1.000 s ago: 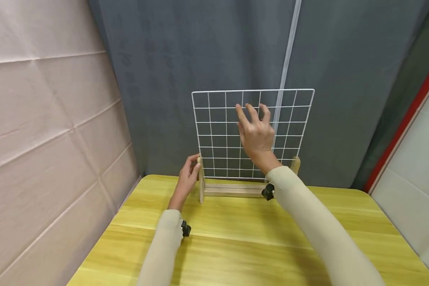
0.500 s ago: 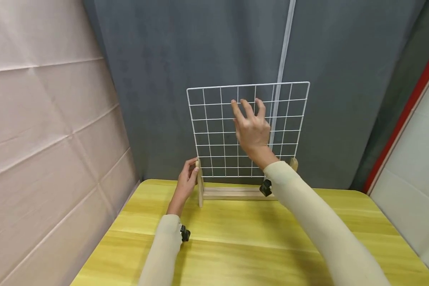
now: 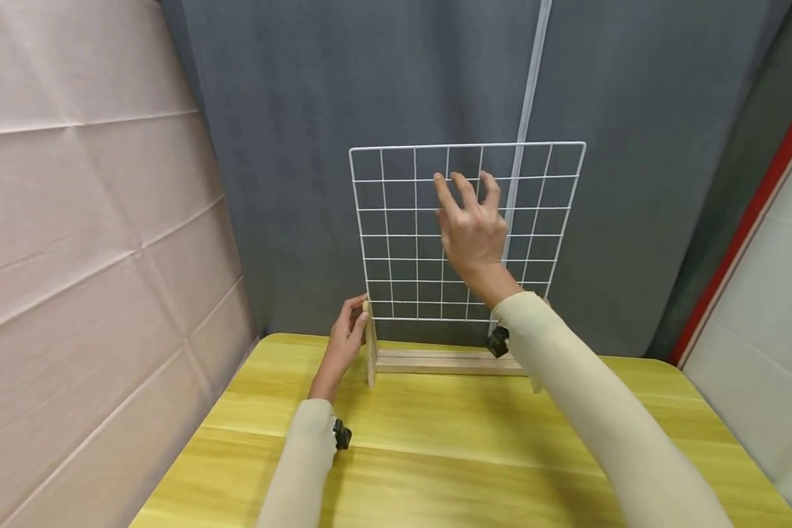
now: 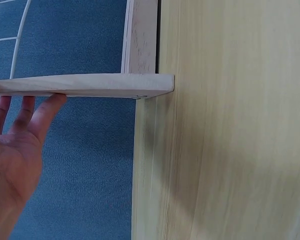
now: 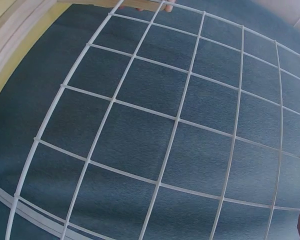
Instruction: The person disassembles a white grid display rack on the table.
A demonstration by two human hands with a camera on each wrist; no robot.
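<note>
Two hands (image 3: pixel 473 233) — grid (image 3: pixel 396 220) apparently above stand (image 3: pixel 435 361).

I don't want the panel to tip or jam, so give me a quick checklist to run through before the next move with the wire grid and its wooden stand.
1. Left hand steadies the wooden stand at its left upright: ok, fingers rest on it.
2. Right hand has a firm grip on the wire grid: cannot tell, fingers spread at the mesh.
3. Grid upright, not tilted: ok.
4. Grid's bottom edge seated in the stand: not ok, it sits above the base rail.
5. Stand flat on the yellow table: ok.
</note>
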